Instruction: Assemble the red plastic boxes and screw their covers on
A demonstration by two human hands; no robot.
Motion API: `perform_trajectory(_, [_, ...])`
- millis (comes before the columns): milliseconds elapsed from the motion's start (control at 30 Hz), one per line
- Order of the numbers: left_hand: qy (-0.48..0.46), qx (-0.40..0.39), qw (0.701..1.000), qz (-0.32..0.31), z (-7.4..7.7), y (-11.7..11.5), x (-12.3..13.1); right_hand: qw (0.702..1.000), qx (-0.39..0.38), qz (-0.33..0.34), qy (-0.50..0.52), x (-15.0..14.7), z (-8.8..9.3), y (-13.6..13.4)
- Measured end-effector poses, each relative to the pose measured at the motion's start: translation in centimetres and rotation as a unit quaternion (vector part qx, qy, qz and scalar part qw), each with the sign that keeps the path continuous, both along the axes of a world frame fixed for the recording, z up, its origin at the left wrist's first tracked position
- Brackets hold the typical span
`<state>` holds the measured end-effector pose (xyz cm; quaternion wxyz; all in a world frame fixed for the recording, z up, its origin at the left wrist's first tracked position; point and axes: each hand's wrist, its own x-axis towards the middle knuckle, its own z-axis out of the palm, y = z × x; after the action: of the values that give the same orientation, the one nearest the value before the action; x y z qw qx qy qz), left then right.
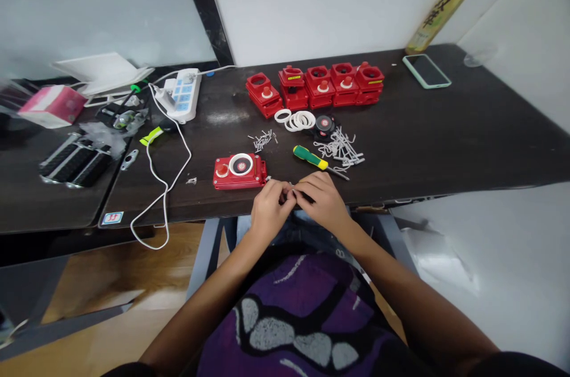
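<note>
My left hand (270, 209) and my right hand (323, 199) meet at the table's front edge, fingertips pinched together. Between them is something small and pale, too small to name. Just left of my left hand lies a red box (234, 181) with a white ring round a black disc and a red button. Beyond my right hand rests a green and yellow screwdriver (308, 155). Past it are a heap of thin grey-white metal pieces (342, 148), a black round part (325, 123), several white rings (299, 121) and small screws (263, 140).
Several red housings (319, 86) stand in a row at the back. A phone (426, 71) and a yellow bottle (439, 12) are at the back right. To the left are a power strip (186, 95), a looping white cable (165, 187), black ribbed parts (75, 158) and a pink box (52, 105).
</note>
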<state>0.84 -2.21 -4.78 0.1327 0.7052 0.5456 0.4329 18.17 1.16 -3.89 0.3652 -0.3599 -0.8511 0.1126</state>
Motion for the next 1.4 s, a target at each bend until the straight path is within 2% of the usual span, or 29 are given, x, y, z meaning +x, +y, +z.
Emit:
perform_trajectory(500, [-0.044, -0.026, 0.999, 0.005, 0.58, 0.14, 0.04, 1.000, -0.001, -0.017, 0.000, -0.19, 0.02, -0.07])
perform_trajectory(667, [-0.033, -0.021, 0.999, 0.007, 0.54, 0.11, 0.00, 1.000, -0.003, 0.000, 0.019, 0.03, 0.31, -0.24])
perform_trajectory(933, [-0.029, -0.033, 0.999, -0.005, 0.47, 0.13, -0.12, 0.998, 0.029, -0.004, -0.058, -0.11, 0.12, -0.15])
perform_trajectory(1233, [-0.036, -0.029, 0.999, -0.005, 0.54, 0.22, -0.23, 1.000, 0.007, 0.000, -0.024, -0.03, 0.27, -0.25])
perform_trajectory(1400, [-0.034, -0.035, 0.999, -0.020, 0.76, 0.17, -0.37, 0.998, 0.031, -0.004, -0.046, 0.12, -0.32, -0.02])
